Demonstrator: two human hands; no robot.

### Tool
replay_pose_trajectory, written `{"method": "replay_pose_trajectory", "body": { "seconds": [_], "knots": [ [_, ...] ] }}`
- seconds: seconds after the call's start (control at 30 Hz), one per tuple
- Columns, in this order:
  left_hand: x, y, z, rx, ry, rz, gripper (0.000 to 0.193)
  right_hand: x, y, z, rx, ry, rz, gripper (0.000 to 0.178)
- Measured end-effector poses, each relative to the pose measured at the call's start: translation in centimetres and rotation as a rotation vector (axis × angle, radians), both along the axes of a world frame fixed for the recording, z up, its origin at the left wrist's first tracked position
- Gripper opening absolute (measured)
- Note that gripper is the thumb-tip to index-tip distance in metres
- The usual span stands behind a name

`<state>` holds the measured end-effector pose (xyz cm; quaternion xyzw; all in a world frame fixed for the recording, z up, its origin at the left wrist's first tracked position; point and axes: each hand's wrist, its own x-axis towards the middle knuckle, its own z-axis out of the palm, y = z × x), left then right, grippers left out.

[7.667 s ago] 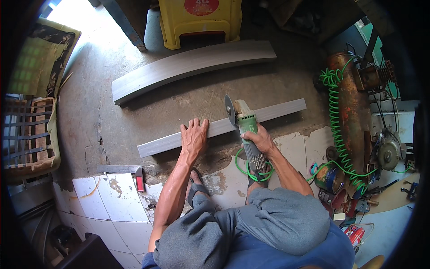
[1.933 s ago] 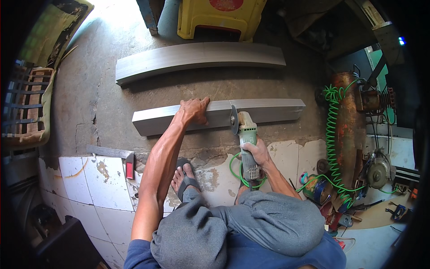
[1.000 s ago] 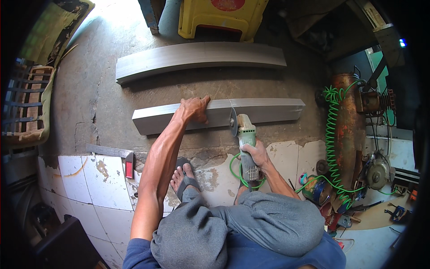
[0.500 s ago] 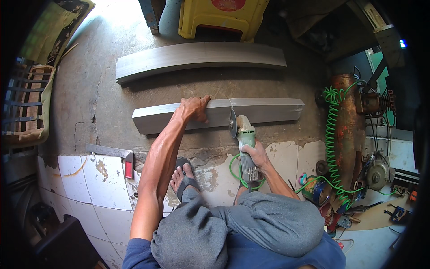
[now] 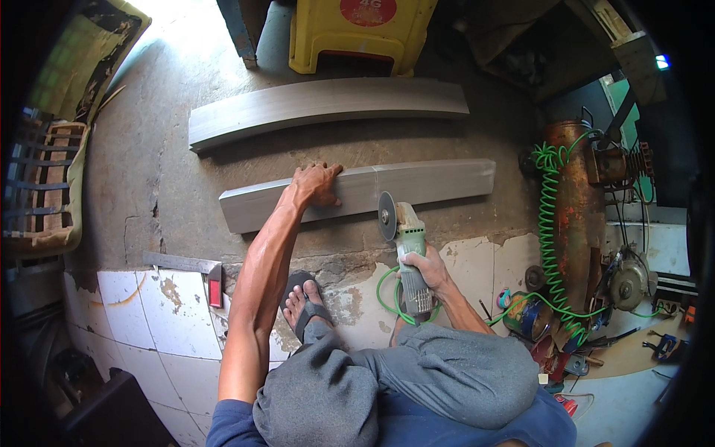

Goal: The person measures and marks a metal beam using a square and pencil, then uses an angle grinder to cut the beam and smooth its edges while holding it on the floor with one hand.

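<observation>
A long grey rectangular metal tube (image 5: 432,183) lies crosswise on the floor in front of me, with a thin line across its face right of the middle. My left hand (image 5: 318,184) is wrapped over its left half, fingers on the far edge. Closed round the body of a green angle grinder (image 5: 411,242), my right hand (image 5: 427,270) holds the tool upright in the picture. The grinder's thin cutting disc (image 5: 387,215) is at the tube's near side, close to the line; whether it touches the metal I cannot tell.
Beyond lies a second metal tube (image 5: 328,104), below a yellow plastic stool (image 5: 363,45). A try square (image 5: 182,262) rests at the left on the broken tiles. To the right stand a rusty cylinder (image 5: 575,201) and a coiled green hose (image 5: 550,246). My sandalled foot (image 5: 307,305) is near the tube.
The grinder's disc has come off the tube's marked line toward me and turned to show more of its face. The near tube's right end has shifted slightly. My left hand keeps its place on it.
</observation>
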<state>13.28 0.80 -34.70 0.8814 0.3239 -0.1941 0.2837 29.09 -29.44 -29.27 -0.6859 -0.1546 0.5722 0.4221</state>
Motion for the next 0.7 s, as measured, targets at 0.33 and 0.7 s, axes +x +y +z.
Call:
{"method": "replay_pose_trajectory", "body": {
  "seconds": [0.33,0.7],
  "knots": [
    [-0.9,-5.8,-0.8,0.379,-0.14,-0.042,0.129,1.2,0.3,1.4,0.071,0.024,-0.039,0.045],
    [-2.3,-1.8,1.6,-0.246,-0.12,-0.072,0.124,2.4,1.8,4.1,0.199,0.039,-0.002,0.043]
  ]
}}
